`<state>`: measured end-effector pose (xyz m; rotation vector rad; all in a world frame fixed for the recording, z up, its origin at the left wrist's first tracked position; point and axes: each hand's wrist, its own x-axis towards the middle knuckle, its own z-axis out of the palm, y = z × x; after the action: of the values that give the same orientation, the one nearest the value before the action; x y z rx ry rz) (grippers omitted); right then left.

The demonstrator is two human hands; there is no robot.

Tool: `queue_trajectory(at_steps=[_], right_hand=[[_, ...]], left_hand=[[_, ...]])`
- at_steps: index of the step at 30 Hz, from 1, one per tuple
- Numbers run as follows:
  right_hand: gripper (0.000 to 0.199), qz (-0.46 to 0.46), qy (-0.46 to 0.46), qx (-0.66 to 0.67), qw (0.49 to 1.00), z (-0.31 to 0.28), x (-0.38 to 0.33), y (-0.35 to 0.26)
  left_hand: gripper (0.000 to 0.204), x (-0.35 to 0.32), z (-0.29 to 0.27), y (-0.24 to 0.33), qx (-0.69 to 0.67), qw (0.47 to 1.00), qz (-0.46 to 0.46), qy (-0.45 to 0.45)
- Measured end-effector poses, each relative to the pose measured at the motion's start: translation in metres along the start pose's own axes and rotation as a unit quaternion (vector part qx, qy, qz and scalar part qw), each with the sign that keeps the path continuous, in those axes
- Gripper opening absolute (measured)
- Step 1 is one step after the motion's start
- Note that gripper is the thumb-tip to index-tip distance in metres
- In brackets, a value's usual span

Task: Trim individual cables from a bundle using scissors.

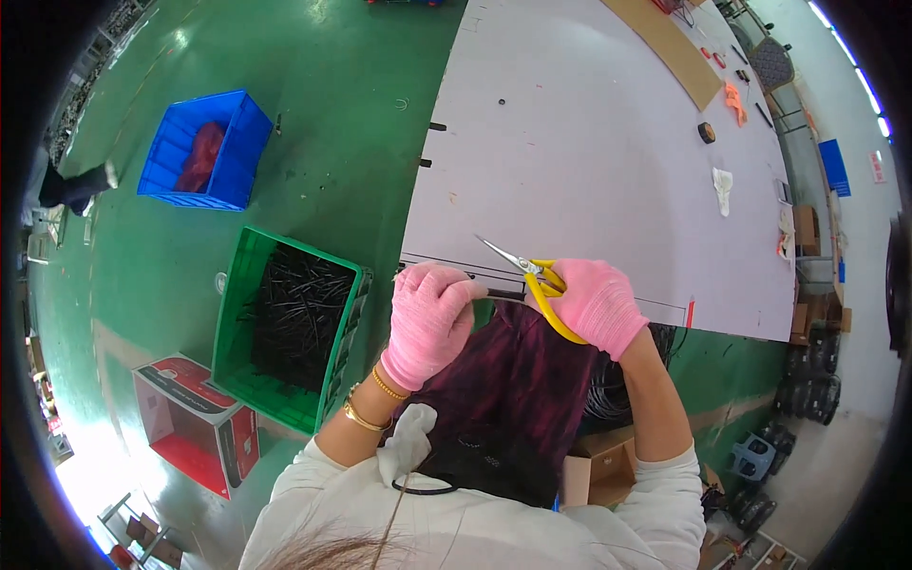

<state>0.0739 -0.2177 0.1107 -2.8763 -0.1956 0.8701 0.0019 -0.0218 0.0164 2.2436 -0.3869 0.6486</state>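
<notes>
Both of my hands wear pink knit gloves and are at the near edge of the white table. My left hand is closed, fingers pinched round a thin black tube. The tube spans the gap between my two hands. In my right hand is a pair of scissors with yellow handles. Their slim pointed blades look closed and aim up and left over the table. The tube's right end meets my right fingers; whether they grip it too is hidden.
Left of the table, a green crate holds many black tube pieces. Beyond it stands a blue crate with a dark red bag. An open red-and-white box is near my left. A tape roll and white glove lie on the table's right.
</notes>
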Motion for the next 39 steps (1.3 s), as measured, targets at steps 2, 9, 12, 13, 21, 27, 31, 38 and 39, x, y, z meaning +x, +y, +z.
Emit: queue_trajectory(at_steps=[2, 9, 12, 13, 21, 27, 31, 38, 39], right_hand=[[0.039, -0.001, -0.003, -0.014, 1.0, 0.0, 0.003, 0.001], [0.04, -0.017, -0.009, -0.008, 1.0, 0.001, 0.004, 0.002], [0.038, -0.021, -0.006, -0.01, 1.0, 0.004, 0.005, 0.004], [0.038, -0.02, -0.007, -0.006, 1.0, 0.004, 0.005, 0.004], [0.041, -0.035, 0.016, 0.005, 0.999, 0.007, 0.004, 0.008], [0.038, -0.108, 0.108, 0.121, 0.981, 0.022, -0.011, 0.025], [0.038, -0.095, 0.155, 0.149, 0.972, 0.035, -0.031, 0.029], [0.015, -0.057, 0.139, 0.654, 0.741, 0.123, -0.098, 0.026], [0.016, -0.054, 0.141, 0.616, 0.773, 0.134, -0.105, 0.017]], left_hand=[[0.036, 0.007, -0.001, 0.011, 0.02, 0.999, -0.015, -0.022], [0.027, 0.022, 0.015, 0.029, 0.077, 0.991, -0.042, -0.097], [0.023, 0.023, 0.018, 0.03, 0.08, 0.991, -0.045, -0.094], [0.022, 0.023, 0.018, 0.029, 0.08, 0.991, -0.045, -0.094], [0.022, 0.025, 0.017, 0.028, 0.083, 0.991, -0.039, -0.095], [0.02, 0.031, 0.012, 0.028, 0.071, 0.985, -0.058, -0.144], [0.017, 0.037, 0.007, 0.03, 0.044, 0.98, -0.047, -0.187], [0.012, 0.036, -0.012, 0.03, 0.027, 0.98, -0.047, -0.192], [0.011, 0.036, -0.011, 0.031, 0.002, 0.978, -0.059, -0.198]])
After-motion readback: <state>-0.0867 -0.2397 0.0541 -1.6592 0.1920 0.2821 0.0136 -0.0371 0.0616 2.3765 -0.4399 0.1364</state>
